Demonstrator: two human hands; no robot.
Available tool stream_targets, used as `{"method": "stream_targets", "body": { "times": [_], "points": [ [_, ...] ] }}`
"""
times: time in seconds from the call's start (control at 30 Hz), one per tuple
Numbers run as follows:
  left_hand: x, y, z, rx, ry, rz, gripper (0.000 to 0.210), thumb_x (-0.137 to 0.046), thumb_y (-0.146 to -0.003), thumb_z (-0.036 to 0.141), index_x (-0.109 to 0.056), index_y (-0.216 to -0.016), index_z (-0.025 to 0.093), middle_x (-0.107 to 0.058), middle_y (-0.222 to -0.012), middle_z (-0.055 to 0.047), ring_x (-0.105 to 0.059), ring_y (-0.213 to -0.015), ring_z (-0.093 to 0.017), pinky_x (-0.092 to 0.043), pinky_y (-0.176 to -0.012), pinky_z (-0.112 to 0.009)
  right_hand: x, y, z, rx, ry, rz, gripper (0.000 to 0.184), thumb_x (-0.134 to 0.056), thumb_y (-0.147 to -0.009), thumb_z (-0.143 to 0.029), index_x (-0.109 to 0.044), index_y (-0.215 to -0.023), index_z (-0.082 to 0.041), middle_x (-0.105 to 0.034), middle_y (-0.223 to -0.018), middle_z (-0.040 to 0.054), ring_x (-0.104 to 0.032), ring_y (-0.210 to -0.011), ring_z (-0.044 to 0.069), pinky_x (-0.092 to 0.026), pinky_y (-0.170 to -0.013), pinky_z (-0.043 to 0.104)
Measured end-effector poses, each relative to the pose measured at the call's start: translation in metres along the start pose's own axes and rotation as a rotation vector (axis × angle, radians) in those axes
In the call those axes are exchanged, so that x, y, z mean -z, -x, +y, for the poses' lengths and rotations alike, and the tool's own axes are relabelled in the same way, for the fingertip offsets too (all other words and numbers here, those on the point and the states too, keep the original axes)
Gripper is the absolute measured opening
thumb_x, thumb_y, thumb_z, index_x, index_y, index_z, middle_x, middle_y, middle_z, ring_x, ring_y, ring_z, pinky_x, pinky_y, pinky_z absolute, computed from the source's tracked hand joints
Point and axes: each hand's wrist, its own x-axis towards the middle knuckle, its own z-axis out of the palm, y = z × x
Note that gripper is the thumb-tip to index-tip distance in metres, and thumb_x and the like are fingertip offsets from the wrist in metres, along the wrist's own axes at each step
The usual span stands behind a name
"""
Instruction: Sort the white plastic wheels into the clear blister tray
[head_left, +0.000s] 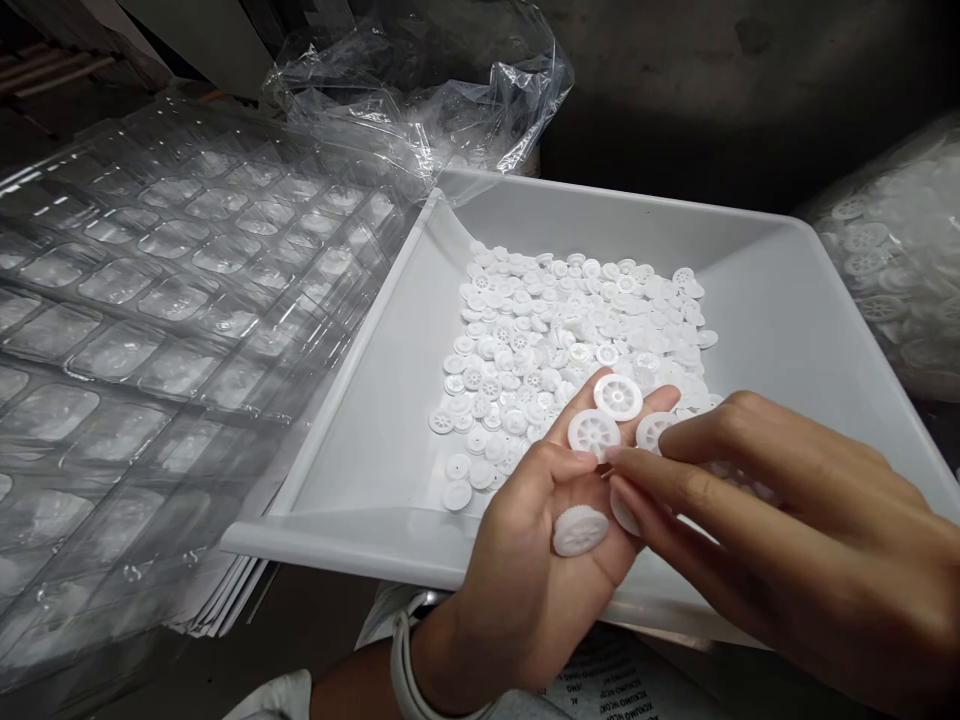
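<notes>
Palm up over the front of a light grey tray (765,320), my left hand (525,570) holds several white plastic gears (594,434) with spoked centres. Its thumb presses near the edge of one of them, and a solid-faced gear (581,531) lies loose on the palm. My right hand (795,530) reaches in from the right, fingertips closed around a gear (625,508) that is partly hidden behind them. Another gear (654,432) sits by its index finger. Beyond both hands, a pile of similar gears (555,320) covers the tray floor.
On the left stand stacked clear plastic blister trays (172,300) with rounded pockets. A crumpled clear bag (427,100) is behind the tray. Another bag full of white gears (892,250) stands at the right. The tray's raised rim (337,555) runs close below my hands.
</notes>
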Motion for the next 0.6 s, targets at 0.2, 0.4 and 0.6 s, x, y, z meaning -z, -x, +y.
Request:
{"method": "stream_targets", "body": {
  "times": [0.2, 0.4, 0.6],
  "points": [
    [-0.003, -0.002, 0.002, 0.059, -0.006, 0.003, 0.05, -0.033, -0.095, 0.023, -0.054, -0.139, 0.016, -0.074, -0.116, -0.009, -0.062, -0.126, -0.024, -0.032, -0.12, -0.044, 0.004, 0.0, -0.002, 0.111, -0.12, -0.1, 0.021, -0.065, -0.092, -0.011, -0.062, -0.112, -0.016, -0.063, -0.089, 0.0029, -0.053, -0.073, 0.016, -0.041, -0.064, 0.036],
    [-0.002, -0.004, 0.003, 0.045, 0.04, 0.0, 0.05, -0.034, -0.096, 0.028, -0.055, -0.139, 0.014, -0.074, -0.119, -0.01, -0.062, -0.127, -0.024, -0.034, -0.119, -0.039, -0.005, -0.001, -0.004, 0.173, -0.054, -0.025, 0.013, -0.057, -0.093, -0.007, -0.066, -0.1, -0.013, -0.067, -0.091, 0.0049, -0.06, -0.078, 0.018, -0.046, -0.067, 0.04],
    [-0.002, -0.005, 0.002, 0.041, 0.038, 0.044, 0.049, -0.037, -0.096, 0.027, -0.053, -0.141, 0.016, -0.072, -0.126, -0.009, -0.061, -0.128, -0.025, -0.034, -0.119, -0.041, -0.006, -0.001, -0.009, 0.168, 0.008, 0.013, 0.022, -0.046, -0.097, -0.007, -0.067, -0.102, -0.012, -0.07, -0.089, 0.0059, -0.064, -0.079, 0.02, -0.047, -0.067, 0.042]
  ]
}}
